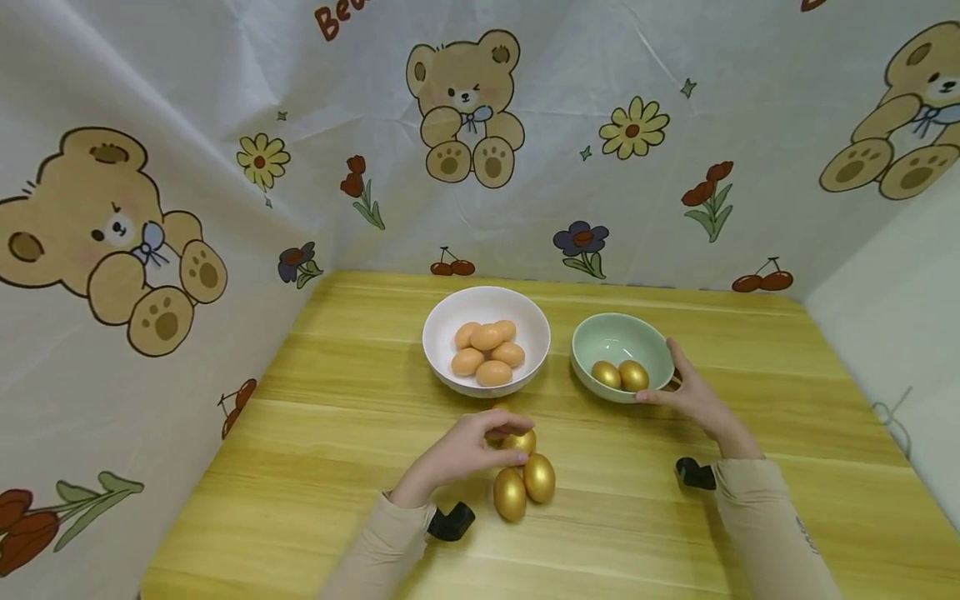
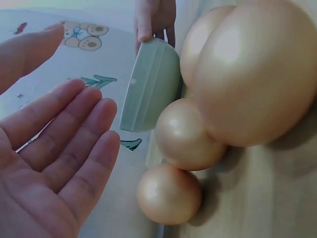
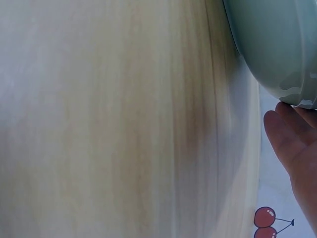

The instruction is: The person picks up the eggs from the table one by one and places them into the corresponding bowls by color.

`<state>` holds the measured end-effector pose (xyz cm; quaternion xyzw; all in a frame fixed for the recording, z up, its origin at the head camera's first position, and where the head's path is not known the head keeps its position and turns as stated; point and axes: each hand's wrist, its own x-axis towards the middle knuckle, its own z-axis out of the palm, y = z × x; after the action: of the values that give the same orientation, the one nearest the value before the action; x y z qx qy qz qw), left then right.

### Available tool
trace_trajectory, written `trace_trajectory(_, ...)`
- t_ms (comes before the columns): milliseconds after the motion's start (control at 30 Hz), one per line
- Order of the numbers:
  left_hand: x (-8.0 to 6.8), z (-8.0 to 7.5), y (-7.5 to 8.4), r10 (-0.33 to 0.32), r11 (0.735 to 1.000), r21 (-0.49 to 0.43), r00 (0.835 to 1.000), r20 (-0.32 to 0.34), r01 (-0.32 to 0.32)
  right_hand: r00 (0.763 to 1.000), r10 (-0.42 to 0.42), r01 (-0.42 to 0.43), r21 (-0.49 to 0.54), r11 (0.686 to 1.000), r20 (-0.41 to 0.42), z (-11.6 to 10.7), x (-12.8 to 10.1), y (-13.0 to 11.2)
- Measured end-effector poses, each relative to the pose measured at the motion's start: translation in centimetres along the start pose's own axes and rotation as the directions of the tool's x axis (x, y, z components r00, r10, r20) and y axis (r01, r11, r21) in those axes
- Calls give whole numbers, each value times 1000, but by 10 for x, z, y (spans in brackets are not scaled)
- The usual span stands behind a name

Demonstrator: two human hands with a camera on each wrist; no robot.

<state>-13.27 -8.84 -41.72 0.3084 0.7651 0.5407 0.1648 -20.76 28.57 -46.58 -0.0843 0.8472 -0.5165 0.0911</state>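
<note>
Several golden eggs [image 1: 510, 495] lie grouped on the table, partly covered by my left hand [image 1: 468, 446] in the head view. From the left wrist, that hand [image 2: 64, 144] has extended, slightly bent fingers and an empty palm, apart from the golden eggs [image 2: 190, 134]. My right hand [image 1: 697, 400] holds the pale green bowl [image 1: 622, 333] by its right side, thumb at the near rim. Two golden eggs [image 1: 633, 376] sit inside it. In the right wrist view, fingertips [image 3: 277, 131] touch the outside of the green bowl [image 3: 277, 44].
A white bowl [image 1: 435, 350] with several brown eggs [image 1: 487, 337] stands left of the green bowl on the wood-grain table [image 1: 337, 375]. A white sheet [image 1: 300, 100] printed with bears and flowers hangs behind the table. Black pieces [image 1: 452, 522] are worn at both wrists.
</note>
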Motion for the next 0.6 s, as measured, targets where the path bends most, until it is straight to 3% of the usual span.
trace_trajectory(167, -11, 11, -29, 13, 1000, 4, 999, -49, -12, 1000, 5, -5, 11, 1000, 4, -1, 1, 2)
trace_trajectory(300, -21, 18, -45, -28, 1000, 3, 996, -90, 28, 1000, 8, -8, 31, 999, -6, -2, 2, 7)
trace_trajectory(533, -33, 28, -50, -151, 986, -89, 977, -149, 139, 1000, 6, -5, 25, 1000, -6, -2, 2, 9)
trace_trajectory(600, -35, 30, -43, -167, 983, -105, 974, -153, 152, 1000, 8, -8, 28, 1000, -4, -1, 2, 8)
